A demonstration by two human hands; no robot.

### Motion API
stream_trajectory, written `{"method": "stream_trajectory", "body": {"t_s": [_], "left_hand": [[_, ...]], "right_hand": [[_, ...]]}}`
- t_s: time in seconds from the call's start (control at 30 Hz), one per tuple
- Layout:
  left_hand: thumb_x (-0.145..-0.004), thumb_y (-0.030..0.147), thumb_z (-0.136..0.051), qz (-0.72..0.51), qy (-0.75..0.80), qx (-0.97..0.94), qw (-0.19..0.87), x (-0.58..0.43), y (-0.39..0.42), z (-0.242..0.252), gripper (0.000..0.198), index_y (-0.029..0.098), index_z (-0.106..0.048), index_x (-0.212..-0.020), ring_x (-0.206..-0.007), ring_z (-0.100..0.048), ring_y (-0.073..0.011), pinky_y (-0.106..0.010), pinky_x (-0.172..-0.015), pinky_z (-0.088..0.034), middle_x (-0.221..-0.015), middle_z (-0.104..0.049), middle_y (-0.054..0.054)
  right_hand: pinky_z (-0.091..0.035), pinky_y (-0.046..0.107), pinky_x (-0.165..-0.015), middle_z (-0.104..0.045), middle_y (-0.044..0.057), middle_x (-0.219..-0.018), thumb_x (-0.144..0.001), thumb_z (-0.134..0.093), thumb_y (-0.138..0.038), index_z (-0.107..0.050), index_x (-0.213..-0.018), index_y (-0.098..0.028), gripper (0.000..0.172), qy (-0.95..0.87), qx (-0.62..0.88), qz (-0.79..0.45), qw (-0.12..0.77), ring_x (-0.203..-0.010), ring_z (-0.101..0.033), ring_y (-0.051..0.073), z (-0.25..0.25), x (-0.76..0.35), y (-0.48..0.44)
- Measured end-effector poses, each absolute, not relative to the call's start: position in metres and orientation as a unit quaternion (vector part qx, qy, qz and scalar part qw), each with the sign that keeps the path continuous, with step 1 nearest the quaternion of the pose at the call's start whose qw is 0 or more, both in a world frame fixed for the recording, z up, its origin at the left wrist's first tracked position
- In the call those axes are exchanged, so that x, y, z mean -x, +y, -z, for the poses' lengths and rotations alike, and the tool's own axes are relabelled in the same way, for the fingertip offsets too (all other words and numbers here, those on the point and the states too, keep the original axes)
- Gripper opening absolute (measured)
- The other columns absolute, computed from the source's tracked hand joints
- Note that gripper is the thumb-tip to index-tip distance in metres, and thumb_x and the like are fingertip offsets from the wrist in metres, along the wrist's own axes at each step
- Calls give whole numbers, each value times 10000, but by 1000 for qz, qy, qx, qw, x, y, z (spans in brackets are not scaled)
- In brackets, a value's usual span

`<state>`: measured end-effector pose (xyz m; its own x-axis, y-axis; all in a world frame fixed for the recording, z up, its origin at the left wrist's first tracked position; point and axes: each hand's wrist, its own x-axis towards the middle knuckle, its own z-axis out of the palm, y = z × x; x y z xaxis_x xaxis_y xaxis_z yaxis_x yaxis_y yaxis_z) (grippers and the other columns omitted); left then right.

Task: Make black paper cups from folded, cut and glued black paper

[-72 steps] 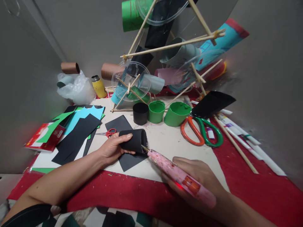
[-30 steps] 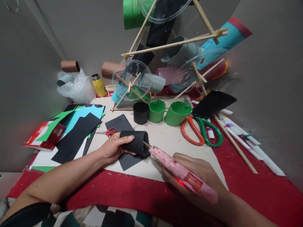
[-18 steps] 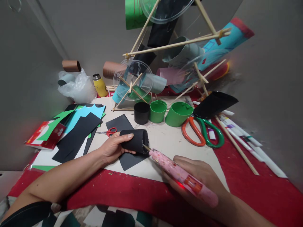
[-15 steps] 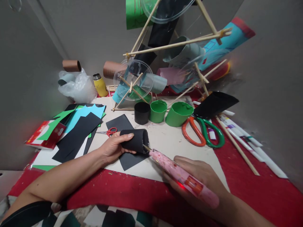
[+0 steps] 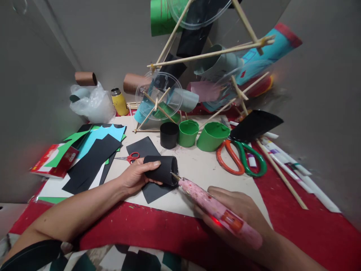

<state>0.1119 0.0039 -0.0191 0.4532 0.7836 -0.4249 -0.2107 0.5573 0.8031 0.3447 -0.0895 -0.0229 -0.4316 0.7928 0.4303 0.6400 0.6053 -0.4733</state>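
— What is at left?
— I see the left hand (image 5: pixel 135 176), thumb and fingers curled around a black paper tube (image 5: pixel 165 171), above a dark sheet (image 5: pixel 155 194).
— And rightward?
— The pink glue gun (image 5: pixel 204 197), nozzle (image 5: pixel 175 175) at the tube's rim; I see the right hand (image 5: pixel 241 203) gripping it, fingers partly hidden.

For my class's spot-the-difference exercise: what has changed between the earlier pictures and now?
The held black tube and the glue gun shifted only slightly, too little to give a direction. Nothing was taken or let go: the left hand still holds the tube, the right hand the glue gun. The red scissors and yellow bottle stayed put.
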Motion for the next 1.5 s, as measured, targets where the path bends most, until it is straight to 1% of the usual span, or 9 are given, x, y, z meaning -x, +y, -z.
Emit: {"method": "stream_trajectory", "body": {"t_s": [0.33,0.5,0.67,0.97,1.17,1.33,1.5], "left_hand": [[-604,344,-851,-309,417,-353,779,-112,3,20,349,78,-678,-751,-525,-666,-173,-261,-534,-556,-648,-711,-83],[-611,336,-846,-307,416,-353,779,-111,3,20,340,78,-683,-760,-527,-661,-166,-264,-542,-550,-649,-708,-77],[-605,344,-850,-304,415,-356,780,-112,3,21,348,74,-687,-753,-536,-667,-179,-278,-552,-557,-645,-711,-89],[-594,351,-858,-305,408,-359,782,-111,3,19,349,81,-701,-750,-535,-660,-166,-256,-534,-554,-640,-707,-75],[-602,346,-852,-302,405,-364,783,-111,3,21,344,75,-702,-753,-531,-655,-171,-280,-554,-556,-630,-701,-79],[-618,336,-837,-298,405,-363,785,-111,3,22,337,66,-709,-774,-565,-664,-181,-305,-592,-558,-676,-714,-98],[-606,326,-840,-295,406,-361,786,-111,2,21,321,71,-720,-760,-566,-660,-173,-295,-594,-553,-683,-719,-95]], "right_hand": [[-325,234,-416,-477,-34,-528,-888,-524,-228,-471,-609,-213,284,-823,433,-145,338,-424,-462,97,22,-346,-90],[-330,244,-420,-478,-32,-528,-889,-515,-227,-479,-624,-215,267,-827,430,-139,334,-427,-462,104,21,-346,-90],[-320,256,-406,-447,-36,-516,-885,-515,-223,-441,-610,-222,286,-824,431,-133,341,-409,-438,106,21,-344,-89],[-325,256,-408,-430,-38,-511,-882,-513,-207,-445,-611,-223,280,-817,439,-132,348,-405,-432,110,21,-345,-90],[-329,253,-408,-426,-35,-509,-883,-507,-202,-449,-604,-220,286,-814,443,-128,352,-406,-428,110,19,-344,-90],[-329,255,-417,-433,-34,-512,-887,-500,-188,-462,-606,-216,285,-819,446,-112,343,-412,-434,110,19,-345,-90],[-316,254,-407,-423,-38,-509,-883,-495,-197,-453,-609,-223,279,-811,443,-114,364,-409,-422,111,21,-346,-90]]}}
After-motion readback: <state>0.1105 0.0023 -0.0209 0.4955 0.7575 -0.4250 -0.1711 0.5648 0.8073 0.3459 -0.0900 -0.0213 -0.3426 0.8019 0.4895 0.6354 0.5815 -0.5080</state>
